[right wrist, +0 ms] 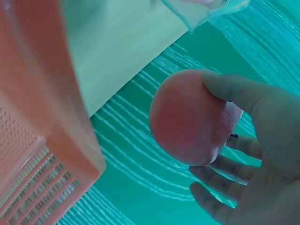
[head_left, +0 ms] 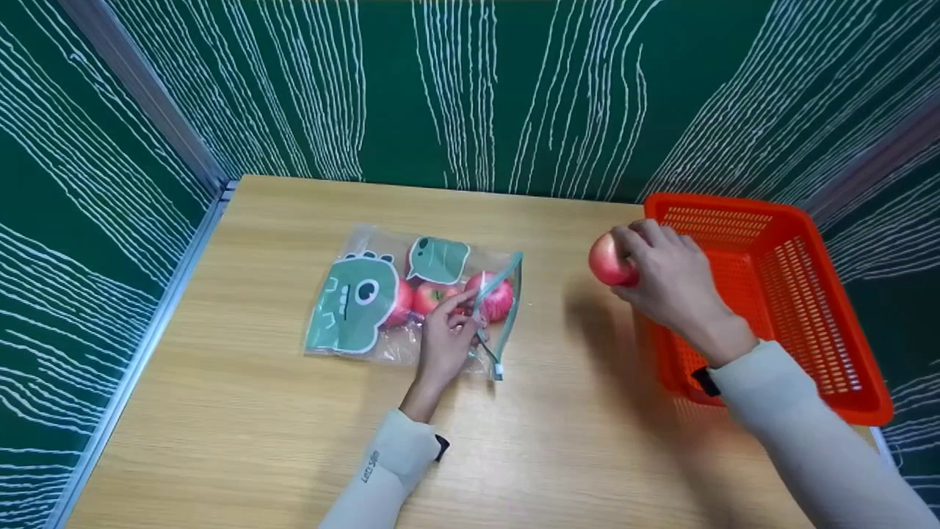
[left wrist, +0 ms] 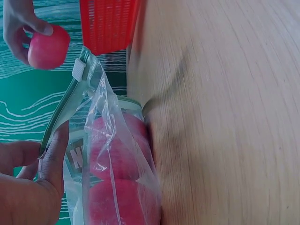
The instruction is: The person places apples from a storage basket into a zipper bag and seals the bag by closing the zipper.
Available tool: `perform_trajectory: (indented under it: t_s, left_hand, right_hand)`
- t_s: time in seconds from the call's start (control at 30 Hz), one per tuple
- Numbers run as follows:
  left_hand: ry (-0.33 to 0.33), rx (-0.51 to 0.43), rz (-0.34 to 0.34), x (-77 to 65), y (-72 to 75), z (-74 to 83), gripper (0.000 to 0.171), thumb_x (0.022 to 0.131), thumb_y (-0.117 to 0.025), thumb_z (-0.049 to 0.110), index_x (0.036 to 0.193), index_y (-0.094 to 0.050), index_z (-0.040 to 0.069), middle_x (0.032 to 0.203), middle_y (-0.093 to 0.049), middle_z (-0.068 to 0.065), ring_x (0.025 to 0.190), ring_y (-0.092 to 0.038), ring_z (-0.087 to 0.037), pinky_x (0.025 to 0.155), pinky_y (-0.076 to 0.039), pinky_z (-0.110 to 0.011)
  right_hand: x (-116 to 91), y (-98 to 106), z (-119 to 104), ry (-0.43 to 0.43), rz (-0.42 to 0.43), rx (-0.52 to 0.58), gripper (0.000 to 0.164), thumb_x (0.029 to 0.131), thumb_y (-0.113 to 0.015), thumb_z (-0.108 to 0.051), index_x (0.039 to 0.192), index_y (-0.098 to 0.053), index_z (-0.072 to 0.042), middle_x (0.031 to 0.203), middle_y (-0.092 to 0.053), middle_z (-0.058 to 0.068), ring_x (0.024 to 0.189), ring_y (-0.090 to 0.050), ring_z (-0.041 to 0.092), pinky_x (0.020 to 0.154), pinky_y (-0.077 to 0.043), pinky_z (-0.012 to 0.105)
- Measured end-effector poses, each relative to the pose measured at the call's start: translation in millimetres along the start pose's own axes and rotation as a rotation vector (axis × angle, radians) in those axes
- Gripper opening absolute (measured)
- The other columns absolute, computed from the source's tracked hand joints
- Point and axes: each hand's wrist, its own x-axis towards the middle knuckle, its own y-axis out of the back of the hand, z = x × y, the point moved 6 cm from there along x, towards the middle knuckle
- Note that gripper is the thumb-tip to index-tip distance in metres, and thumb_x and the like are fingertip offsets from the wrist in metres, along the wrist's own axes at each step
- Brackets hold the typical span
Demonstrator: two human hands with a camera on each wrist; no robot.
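My right hand [head_left: 672, 283] grips a red apple [head_left: 612, 260] in the air by the left rim of the orange-red basket [head_left: 844, 308]; the right wrist view shows thumb and fingers around the apple [right wrist: 187, 117]. A clear zip bag [head_left: 396, 349] with a green cartoon monster print lies on the table, several apples [head_left: 433, 297] inside. At its open mouth my left hand [head_left: 444, 338] pinches the green zip edge [left wrist: 61, 110] between thumb and fingers, lifting that side. The white slider [head_left: 499, 369] sits at the near end of the zip.
The wooden table [head_left: 242, 411] carries the bag at its middle and the basket at its right end. Dark green walls [head_left: 507, 95] with white wavy lines stand behind and at both sides. Part of the basket is hidden by my right arm.
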Motion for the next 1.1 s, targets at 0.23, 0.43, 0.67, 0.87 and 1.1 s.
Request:
perform_trajectory:
  t_s: [0.23,0.43,0.67,0.87,1.1]
  left_hand:
    - [0.033,0.018,-0.005,-0.2,0.4,-0.6,0.043,0.096,-0.062,-0.013,0.138,-0.064,-0.005,0.12,-0.066,-0.021,0.081,-0.074,-0.025,0.067,-0.065,-0.027]
    - [0.043,0.026,-0.004,-0.5,0.7,-2.2,0.042,0.097,-0.064,-0.011,0.138,-0.065,-0.003,0.121,-0.067,-0.02,0.085,-0.075,-0.028,0.071,-0.066,-0.028]
    - [0.058,0.019,-0.004,-1.3,1.1,-3.7,0.043,0.096,-0.063,-0.011,0.139,-0.065,-0.002,0.121,-0.067,-0.021,0.086,-0.075,-0.031,0.072,-0.066,-0.03]
    - [0.044,-0.005,0.0,-1.4,0.1,-3.9,0.043,0.095,-0.062,-0.014,0.137,-0.065,-0.006,0.125,-0.067,-0.023,0.085,-0.073,-0.028,0.067,-0.064,-0.026]
    - [0.045,-0.014,-0.001,-1.4,-1.1,-3.8,0.043,0.095,-0.061,-0.015,0.137,-0.065,-0.006,0.122,-0.066,-0.023,0.087,-0.073,-0.029,0.069,-0.066,-0.028]
  right_hand:
    - [7,-14,-18,0.041,-0.02,0.0,0.088,0.068,-0.1,-0.013,0.145,-0.057,-0.006,0.138,-0.058,0.022,0.123,-0.054,0.043,0.097,-0.053,0.067]
    - [11,-30,-33,0.059,-0.035,0.011,0.088,0.068,-0.1,-0.016,0.145,-0.057,-0.007,0.138,-0.057,0.021,0.124,-0.054,0.041,0.096,-0.054,0.061]
    - [12,-45,-46,0.057,-0.051,0.044,0.087,0.07,-0.098,-0.013,0.147,-0.056,-0.007,0.139,-0.057,0.021,0.122,-0.054,0.041,0.101,-0.052,0.062]
    - [8,-63,-55,0.042,-0.084,0.053,0.08,0.077,-0.095,-0.016,0.147,-0.056,-0.006,0.139,-0.056,0.021,0.122,-0.054,0.042,0.101,-0.054,0.063]
    - [4,-88,-64,0.002,-0.161,0.07,0.085,0.077,-0.096,-0.017,0.15,-0.054,-0.008,0.142,-0.055,0.021,0.127,-0.053,0.043,0.109,-0.048,0.067]
